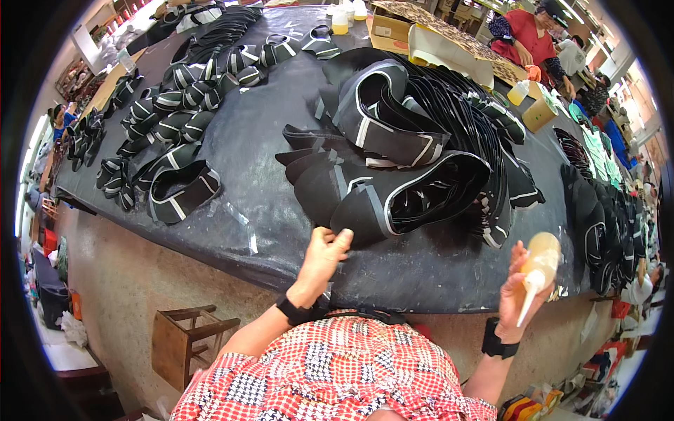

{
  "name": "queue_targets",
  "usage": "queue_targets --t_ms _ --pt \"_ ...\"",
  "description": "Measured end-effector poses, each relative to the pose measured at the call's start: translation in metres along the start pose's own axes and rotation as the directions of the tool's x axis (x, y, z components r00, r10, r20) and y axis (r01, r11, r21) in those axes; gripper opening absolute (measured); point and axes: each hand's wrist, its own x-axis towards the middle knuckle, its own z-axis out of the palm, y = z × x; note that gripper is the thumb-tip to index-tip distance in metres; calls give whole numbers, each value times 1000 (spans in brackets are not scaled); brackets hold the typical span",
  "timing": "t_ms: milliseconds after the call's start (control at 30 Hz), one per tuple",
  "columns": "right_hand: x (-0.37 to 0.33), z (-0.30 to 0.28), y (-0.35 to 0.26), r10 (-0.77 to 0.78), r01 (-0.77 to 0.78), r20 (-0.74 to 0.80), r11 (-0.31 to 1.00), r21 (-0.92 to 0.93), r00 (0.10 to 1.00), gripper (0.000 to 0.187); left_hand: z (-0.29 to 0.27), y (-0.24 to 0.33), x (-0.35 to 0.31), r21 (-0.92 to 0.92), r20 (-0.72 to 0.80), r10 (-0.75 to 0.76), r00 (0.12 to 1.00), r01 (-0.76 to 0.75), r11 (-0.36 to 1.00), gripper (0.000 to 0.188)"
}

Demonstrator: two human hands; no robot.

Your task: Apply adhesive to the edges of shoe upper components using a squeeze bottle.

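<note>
My left hand (324, 258) is at the near edge of the pile, its thumb and curled fingers closed on the lower edge of a black shoe upper (365, 210). That upper is a curved piece with a pale trim line and a grey strip; its far side bends into an open loop. My right hand (518, 298) grips a clear squeeze bottle (544, 254) of yellowish liquid. The bottle is tilted, its white nozzle pointing down toward me, apart from the uppers. Behind, another looped upper (393, 140) lies on a thick stack of black uppers (449, 98).
Rows of taped black uppers (179, 91) cover the left of the dark table (274, 203). More black pieces (597, 224) hang at the right edge. An open cardboard box (449, 56) and another bottle (518, 92) stand at the back, near a person in red (523, 35). A wooden stool (184, 340) stands at lower left.
</note>
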Motion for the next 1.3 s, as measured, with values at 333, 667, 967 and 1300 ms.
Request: queue_targets --t_ms 333,667,967,1300 --pt "-16 12 64 27 -43 -162 994 -96 986 62 13 -11 10 128 118 104 988 -119 985 66" --pt "-6 10 56 63 -88 -149 983 -162 987 62 20 73 -19 -111 171 157 973 -139 984 28" --pt "32 8 10 96 -106 -69 981 -160 993 70 8 238 82 358 313 588 746 -666 654 28" --pt "62 -16 -19 243 -241 -65 970 32 968 68 21 137 191 950 72 808 584 -287 123 28"
